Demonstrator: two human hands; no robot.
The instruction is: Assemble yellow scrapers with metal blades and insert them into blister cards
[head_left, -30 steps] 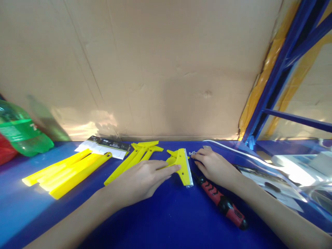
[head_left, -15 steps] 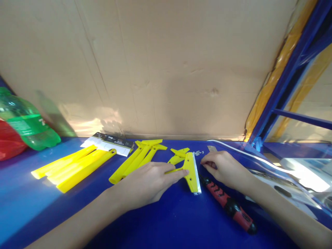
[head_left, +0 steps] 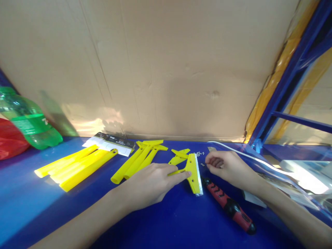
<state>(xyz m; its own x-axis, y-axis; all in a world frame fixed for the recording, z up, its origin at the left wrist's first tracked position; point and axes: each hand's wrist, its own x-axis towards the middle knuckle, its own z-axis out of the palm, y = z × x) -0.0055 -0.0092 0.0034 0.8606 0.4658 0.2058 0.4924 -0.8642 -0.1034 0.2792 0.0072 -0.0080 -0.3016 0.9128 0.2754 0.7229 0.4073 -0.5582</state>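
Note:
My left hand (head_left: 153, 183) grips a yellow scraper head (head_left: 193, 176) by its narrow stem, just above the blue table. A shiny blade (head_left: 200, 178) runs along the head's right edge. To the right, my right hand (head_left: 229, 167) is closed with curled fingers; whatever they may pinch is too small to make out. Between the hands lie tiny metal nuts or screws (head_left: 202, 165). A red and black screwdriver (head_left: 228, 205) rests below my right hand, its tip end close to the blade. Behind the held head are more yellow scraper heads (head_left: 178, 155).
Yellow scrapers with handles (head_left: 145, 157) lie left of centre, beside yellow tubes (head_left: 88, 169) and printed cards (head_left: 110, 142). A green bottle (head_left: 33, 121) and red bag (head_left: 11, 140) stand far left. A white cable (head_left: 249, 159) crosses the right; cardboard (head_left: 155, 69) closes the back.
My right hand has drawn slightly right, away from the blade, and its fingers are more curled. Small metal pieces now show beside it. My left hand keeps its hold on the scraper head.

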